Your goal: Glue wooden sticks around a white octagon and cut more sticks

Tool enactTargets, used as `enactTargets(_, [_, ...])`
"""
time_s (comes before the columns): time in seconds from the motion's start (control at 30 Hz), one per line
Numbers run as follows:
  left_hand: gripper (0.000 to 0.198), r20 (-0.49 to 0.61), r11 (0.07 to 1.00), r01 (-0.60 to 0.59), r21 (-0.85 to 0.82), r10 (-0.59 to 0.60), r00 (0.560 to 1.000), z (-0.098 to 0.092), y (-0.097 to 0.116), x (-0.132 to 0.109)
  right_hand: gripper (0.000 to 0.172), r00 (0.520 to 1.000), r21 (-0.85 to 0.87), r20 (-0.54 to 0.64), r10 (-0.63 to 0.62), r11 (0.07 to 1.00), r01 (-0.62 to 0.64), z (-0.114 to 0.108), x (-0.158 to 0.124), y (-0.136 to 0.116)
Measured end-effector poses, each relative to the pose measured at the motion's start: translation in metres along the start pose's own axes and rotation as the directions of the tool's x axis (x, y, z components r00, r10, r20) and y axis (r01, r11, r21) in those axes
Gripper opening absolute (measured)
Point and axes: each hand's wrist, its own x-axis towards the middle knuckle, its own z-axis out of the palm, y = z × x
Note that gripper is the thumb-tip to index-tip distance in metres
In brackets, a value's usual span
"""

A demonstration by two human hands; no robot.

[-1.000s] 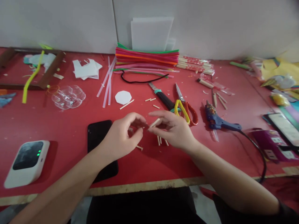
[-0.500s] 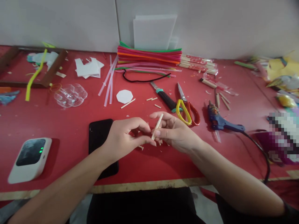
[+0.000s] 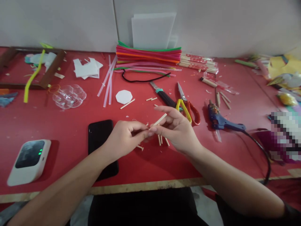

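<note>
A short wooden stick point(image 3: 160, 119) is pinched between the thumb and fingers of my right hand point(image 3: 182, 133), slanting up to the right. The thumb and index finger of my left hand point(image 3: 124, 138) close together at its lower end, where the fingertips of both hands meet and hide the contact. Under my right hand several cut stick pieces point(image 3: 160, 140) show on the red table. Another small stick piece point(image 3: 140, 147) lies below my left fingers. A black phone point(image 3: 100, 133) lies partly beneath my left hand and wrist.
Beyond my hands lie scissors point(image 3: 185, 108), a black-handled knife point(image 3: 166, 98) and a white octagonal piece point(image 3: 124, 97). A blue glue gun point(image 3: 221, 121) with its cord is on the right. Coloured strips point(image 3: 148, 56) lie along the wall. A white device point(image 3: 29, 163) stands at left.
The wooden stick has tilted from steep to flatter. My left fingertips have closed on its lower end. More of the stick pieces below my right hand now show.
</note>
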Motion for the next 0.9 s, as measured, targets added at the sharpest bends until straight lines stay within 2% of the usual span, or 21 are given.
enactTargets(0.1, [0.013, 0.111, 0.972, 0.093, -0.214, -0.071, 0.991, -0.002, 0.005, 0.000, 0.048, 0.997, 0.102, 0.069, -0.023, 0.995, 0.016, -0.001, 0.001, 0.000])
enactTargets(0.2, [0.015, 0.272, 0.889, 0.212, -0.405, -0.104, 0.957, -0.005, 0.007, 0.002, 0.042, 0.982, 0.254, 0.188, 0.004, 0.966, -0.052, -0.002, 0.002, -0.002])
enactTargets(0.3, [0.022, 0.426, 0.811, 0.347, -0.471, -0.136, 0.895, -0.009, 0.006, 0.004, 0.026, 0.952, 0.299, 0.307, 0.012, 0.948, -0.109, -0.001, 0.001, -0.003])
enactTargets(0.37, [0.025, 0.473, 0.794, 0.391, -0.466, -0.150, 0.868, -0.011, 0.004, 0.006, 0.014, 0.941, 0.290, 0.339, -0.003, 0.952, -0.101, 0.000, 0.000, -0.004])
enactTargets(0.43, [0.025, 0.463, 0.799, 0.385, -0.463, -0.152, 0.873, -0.011, 0.002, 0.008, 0.011, 0.942, 0.256, 0.336, 0.009, 0.961, -0.100, 0.000, -0.001, -0.006])
enactTargets(0.67, [0.015, 0.303, 0.893, 0.243, -0.379, -0.129, 0.944, -0.008, 0.005, 0.009, 0.012, 0.975, 0.045, 0.219, 0.048, 0.997, -0.059, -0.003, -0.003, -0.013])
enactTargets(0.9, [0.013, 0.186, 0.958, 0.184, -0.221, -0.144, 0.972, -0.004, 0.004, 0.004, 0.017, 0.990, -0.085, 0.135, 0.046, 0.996, -0.035, -0.005, -0.001, -0.009])
